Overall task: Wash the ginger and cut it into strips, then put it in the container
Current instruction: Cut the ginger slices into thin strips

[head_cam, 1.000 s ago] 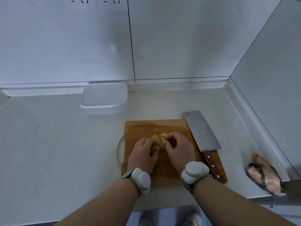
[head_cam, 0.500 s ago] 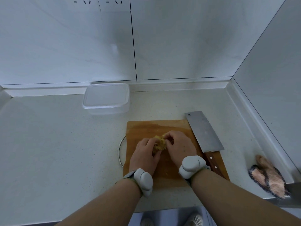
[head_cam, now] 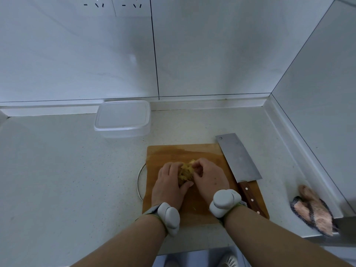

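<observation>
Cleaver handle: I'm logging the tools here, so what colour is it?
Dark reddish-brown wood with pale rivets, on the cleaver handle, seen in the head view.

Most of the ginger (head_cam: 185, 171) is hidden between the left hand (head_cam: 169, 185) and the right hand (head_cam: 209, 178); only a yellow clump shows, too small to tell single strips. The cutting board (head_cam: 192, 153) covers most of a thin ring (head_cam: 139, 180) at its left edge, perhaps wire. The sockets (head_cam: 112, 3) are cut off at the top, and the cloth (head_cam: 314, 211) at far right is blurred
</observation>
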{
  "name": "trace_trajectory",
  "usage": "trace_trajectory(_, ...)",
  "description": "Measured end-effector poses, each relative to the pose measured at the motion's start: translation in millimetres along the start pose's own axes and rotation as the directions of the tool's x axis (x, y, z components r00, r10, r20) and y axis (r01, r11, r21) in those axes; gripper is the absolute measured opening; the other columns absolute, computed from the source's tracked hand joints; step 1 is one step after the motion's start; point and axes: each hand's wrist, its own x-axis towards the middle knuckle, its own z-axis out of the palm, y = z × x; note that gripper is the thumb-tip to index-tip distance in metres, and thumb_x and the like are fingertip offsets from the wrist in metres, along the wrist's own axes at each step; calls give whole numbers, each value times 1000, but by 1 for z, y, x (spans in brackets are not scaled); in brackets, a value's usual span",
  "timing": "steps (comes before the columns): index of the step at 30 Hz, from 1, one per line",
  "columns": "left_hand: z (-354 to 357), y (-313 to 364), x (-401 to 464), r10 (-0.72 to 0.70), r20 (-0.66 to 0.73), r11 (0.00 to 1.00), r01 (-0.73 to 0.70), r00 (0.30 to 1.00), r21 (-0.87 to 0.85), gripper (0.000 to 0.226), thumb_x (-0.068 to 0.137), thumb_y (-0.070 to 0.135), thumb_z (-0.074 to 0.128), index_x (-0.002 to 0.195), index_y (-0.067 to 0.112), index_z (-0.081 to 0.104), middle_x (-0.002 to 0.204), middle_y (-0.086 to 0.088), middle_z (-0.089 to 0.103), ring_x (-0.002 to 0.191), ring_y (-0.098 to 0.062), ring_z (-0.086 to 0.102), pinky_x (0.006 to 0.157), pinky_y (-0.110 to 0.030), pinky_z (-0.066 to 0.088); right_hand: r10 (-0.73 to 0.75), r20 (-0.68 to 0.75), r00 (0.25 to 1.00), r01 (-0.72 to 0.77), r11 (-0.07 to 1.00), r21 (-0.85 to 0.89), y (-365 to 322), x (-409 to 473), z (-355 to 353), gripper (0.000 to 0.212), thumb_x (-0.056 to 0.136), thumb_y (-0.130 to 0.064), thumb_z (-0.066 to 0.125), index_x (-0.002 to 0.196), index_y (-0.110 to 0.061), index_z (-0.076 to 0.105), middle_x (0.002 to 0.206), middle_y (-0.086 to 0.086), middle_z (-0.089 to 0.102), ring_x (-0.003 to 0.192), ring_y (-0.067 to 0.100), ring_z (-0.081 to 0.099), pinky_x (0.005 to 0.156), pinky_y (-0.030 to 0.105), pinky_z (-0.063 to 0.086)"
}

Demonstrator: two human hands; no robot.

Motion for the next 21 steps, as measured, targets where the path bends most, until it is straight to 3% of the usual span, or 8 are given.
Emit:
trace_trajectory(14, 0, -2, 2, 42, 13, 997, -43, 999, 59, 36, 85, 40, 63, 117, 27, 53, 119, 10, 50, 109, -10, 40, 87, -19, 36, 28, -51, 998, -25, 997, 71, -4, 12, 1, 7, 91, -19, 62, 92, -26, 61, 95, -8, 59, 82, 9, 56, 72, 27, 51)
trace_trajectory(21, 2, -3, 2, 41, -1, 998, -41, 999, 45, 34, 84, 41, 65, 112, 27, 53, 114, 11, 52, 106, -11, 43, 85, -21, 40, -17, -59, 998, 12, 997, -82, -8, 16, -3, 7, 95, -22, 56, 97, -24, 62, 99, -5, 60, 80, 15, 57, 67, 31, 51)
